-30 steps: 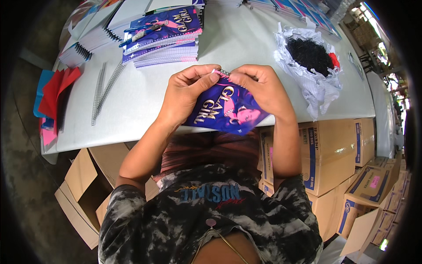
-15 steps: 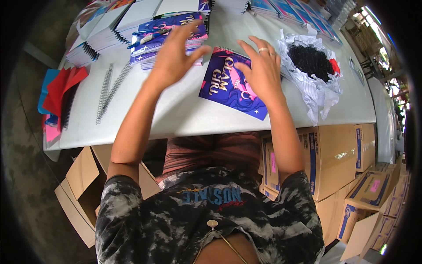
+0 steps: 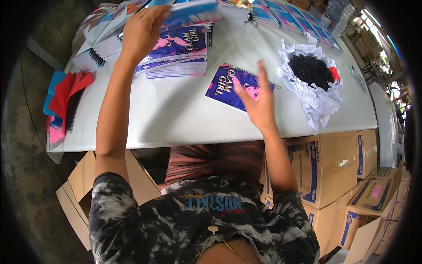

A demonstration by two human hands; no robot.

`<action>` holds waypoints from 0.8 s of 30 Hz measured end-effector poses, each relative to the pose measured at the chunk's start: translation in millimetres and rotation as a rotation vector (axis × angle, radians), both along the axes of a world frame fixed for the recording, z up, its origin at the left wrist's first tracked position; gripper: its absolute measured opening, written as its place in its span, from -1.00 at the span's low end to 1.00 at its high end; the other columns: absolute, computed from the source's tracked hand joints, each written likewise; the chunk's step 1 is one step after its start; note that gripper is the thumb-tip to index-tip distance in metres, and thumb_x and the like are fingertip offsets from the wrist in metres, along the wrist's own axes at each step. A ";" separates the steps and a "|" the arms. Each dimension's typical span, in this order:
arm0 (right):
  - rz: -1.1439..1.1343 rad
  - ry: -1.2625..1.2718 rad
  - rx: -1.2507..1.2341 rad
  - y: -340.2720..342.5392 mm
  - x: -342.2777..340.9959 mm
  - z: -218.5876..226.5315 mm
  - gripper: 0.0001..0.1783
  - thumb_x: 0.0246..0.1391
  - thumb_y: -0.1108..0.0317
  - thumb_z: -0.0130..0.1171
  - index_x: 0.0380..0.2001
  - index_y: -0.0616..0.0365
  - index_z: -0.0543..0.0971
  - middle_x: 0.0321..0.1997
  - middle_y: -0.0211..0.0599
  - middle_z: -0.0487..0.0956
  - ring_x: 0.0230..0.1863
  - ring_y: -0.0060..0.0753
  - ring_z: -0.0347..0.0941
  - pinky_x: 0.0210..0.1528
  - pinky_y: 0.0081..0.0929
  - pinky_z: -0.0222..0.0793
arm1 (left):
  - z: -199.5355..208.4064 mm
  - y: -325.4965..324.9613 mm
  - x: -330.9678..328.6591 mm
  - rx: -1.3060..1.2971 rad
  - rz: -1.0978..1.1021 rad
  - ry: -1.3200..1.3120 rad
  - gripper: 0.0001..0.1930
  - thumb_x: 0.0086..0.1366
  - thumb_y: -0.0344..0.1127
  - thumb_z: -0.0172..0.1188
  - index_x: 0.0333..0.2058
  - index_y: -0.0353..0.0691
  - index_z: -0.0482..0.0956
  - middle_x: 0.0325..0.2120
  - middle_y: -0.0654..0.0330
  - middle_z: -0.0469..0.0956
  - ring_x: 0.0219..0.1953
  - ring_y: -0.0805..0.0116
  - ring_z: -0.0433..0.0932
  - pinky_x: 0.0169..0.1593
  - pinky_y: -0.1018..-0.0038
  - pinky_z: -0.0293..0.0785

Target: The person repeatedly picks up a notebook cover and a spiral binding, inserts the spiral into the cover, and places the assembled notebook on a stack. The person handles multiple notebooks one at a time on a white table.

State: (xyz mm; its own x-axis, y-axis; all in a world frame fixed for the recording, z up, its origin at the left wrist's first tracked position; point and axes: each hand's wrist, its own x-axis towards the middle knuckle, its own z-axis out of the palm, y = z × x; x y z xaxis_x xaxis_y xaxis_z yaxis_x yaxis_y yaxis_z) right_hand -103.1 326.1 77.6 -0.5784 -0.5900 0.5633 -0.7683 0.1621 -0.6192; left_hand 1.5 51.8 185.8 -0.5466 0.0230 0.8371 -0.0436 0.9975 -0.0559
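Note:
My left hand [image 3: 143,33] is raised over the far left of the table, its fingers closed on the near corner of a blue notebook [image 3: 193,14], which is smeared by motion. Just below it lies a stack of purple notebooks [image 3: 176,64], with a pink-figured cover on top. My right hand [image 3: 260,103] is open, fingers stretched and thumb apart. It hovers at or touches the right part of a single purple spiral notebook [image 3: 227,90] lying tilted on the table; contact cannot be made out. The notebook's wire coil runs along its far edge.
Crumpled white wrapping [image 3: 307,99] with a black tangled bundle [image 3: 311,70] lies right. Blue-and-pink notebooks [image 3: 294,22] fill the far right. Red sheets [image 3: 68,94] hang at the left edge of the white table [image 3: 176,127]. Cardboard boxes [image 3: 334,167] stand below.
My left hand has moved up and left and now grips a blue notebook. The scissors and loose wire coils no longer show. The single notebook has turned slightly; my right hand is lower.

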 end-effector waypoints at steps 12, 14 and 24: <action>0.350 -0.435 -0.553 -8.9 34.3 2.9 -0.87 -0.02 0.56 0.16 -0.33 0.32 0.56 -0.41 -0.38 0.57 -0.41 -0.72 0.39 -0.34 -0.72 0.31 | -84.4 64.2 111.5 1.252 -0.605 0.055 -0.23 -0.01 -0.26 0.31 0.16 -0.30 0.15 0.02 0.02 0.35 0.07 0.33 0.32 0.11 0.40 0.21; 0.387 -0.566 -0.531 -12.9 30.4 -22.8 -0.87 -0.02 0.53 0.18 -0.35 0.32 0.55 -0.46 -0.43 0.54 -0.45 -0.73 0.36 -0.37 -0.73 0.28 | -126.4 80.0 108.6 1.381 -0.570 -0.008 -0.34 0.09 -0.17 0.25 0.11 -0.31 0.23 0.01 0.02 0.36 0.04 0.32 0.34 0.12 0.37 0.17; 0.587 -0.675 -0.155 -9.1 24.7 -30.1 -0.74 -0.03 0.54 0.17 -0.20 0.31 0.54 -0.31 -0.32 0.59 -0.33 -0.65 0.43 -0.23 -0.68 0.36 | -170.2 1.2 108.3 0.514 0.387 -0.354 -0.75 0.14 -0.33 0.10 -0.19 -0.22 0.49 -0.28 0.04 0.50 -0.19 0.05 0.44 -0.07 0.26 0.34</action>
State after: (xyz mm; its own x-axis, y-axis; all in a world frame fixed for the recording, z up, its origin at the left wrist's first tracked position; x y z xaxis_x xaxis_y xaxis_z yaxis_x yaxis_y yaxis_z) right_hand -78.4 316.9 47.5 -0.4446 -0.8398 0.3114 -0.1671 -0.2638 -0.9500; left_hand 109.7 53.0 15.6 -0.6756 -0.5747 0.4618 -0.4646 0.8182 0.3386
